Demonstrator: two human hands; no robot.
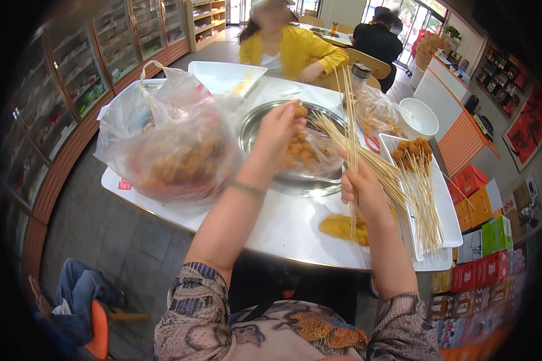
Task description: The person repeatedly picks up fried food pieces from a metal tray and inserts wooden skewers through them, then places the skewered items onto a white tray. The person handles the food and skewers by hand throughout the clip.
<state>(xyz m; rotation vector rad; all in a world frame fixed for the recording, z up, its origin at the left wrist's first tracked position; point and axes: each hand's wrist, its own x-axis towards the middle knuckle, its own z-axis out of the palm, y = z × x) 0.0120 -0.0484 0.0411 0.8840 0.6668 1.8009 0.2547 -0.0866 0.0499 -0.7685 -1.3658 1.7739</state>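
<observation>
My left hand (282, 126) is over the round stainless steel basin (248, 122), pinching a brown fried ball (301, 111) at its fingertips. My right hand (363, 187) grips several thin bamboo skewers (351, 122) that stand nearly upright. Within the basin lies a clear plastic bag with more fried balls (300, 151). A thick bundle of loose skewers (379, 169) slants from the basin's rim towards a long white tray (451, 225). Skewered balls (413, 151) rest at that tray's far end, their sticks pointing at me. Below my right hand is a crumpled yellow cloth (343, 228).
A large plastic bag (180, 149) of fried balls fills the table's left side. Behind it sits a white square tray (221, 74). A tied bag (379, 117), a lidded jar (359, 76) and a white bowl (420, 118) stand back right. A person in yellow (293, 49) sits opposite.
</observation>
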